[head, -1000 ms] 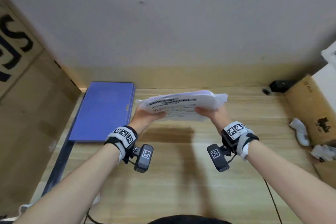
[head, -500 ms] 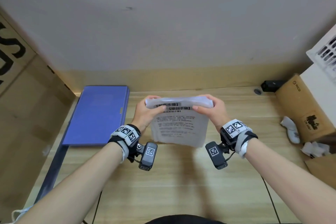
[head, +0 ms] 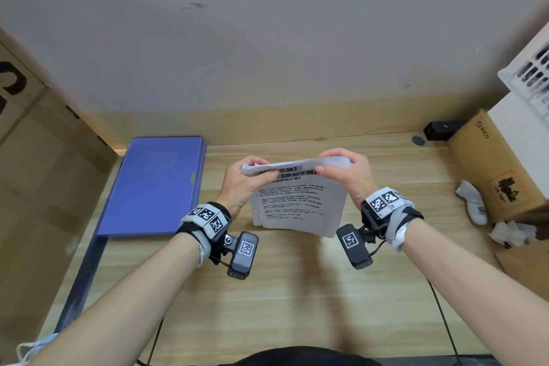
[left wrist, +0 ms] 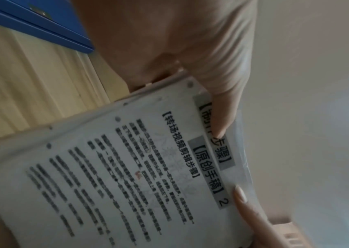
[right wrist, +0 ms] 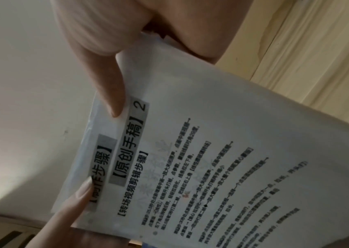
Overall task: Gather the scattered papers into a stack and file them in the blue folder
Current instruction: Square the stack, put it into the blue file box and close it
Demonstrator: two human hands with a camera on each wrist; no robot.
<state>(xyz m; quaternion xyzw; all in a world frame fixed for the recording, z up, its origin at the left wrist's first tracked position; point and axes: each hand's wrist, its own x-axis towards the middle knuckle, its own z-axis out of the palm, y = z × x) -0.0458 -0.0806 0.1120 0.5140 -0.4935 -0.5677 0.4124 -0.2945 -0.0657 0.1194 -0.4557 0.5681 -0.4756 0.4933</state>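
Papers point(head: 297, 202) pinched upright at top edge by left hand point(head: 242, 184) and right hand point(head: 347, 177); squaring, seemingly. Next: opening closed blue folder point(head: 154, 184).

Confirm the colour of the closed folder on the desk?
Blue folder, clearest in the head view.

head view high, facing down over the desk point(head: 297, 291); wrist views close below, sharing the papers point(head: 300, 205).

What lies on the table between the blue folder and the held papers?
Only bare wooden table, seen in the head view; the left hand holding the papers hangs over it beside the blue folder.
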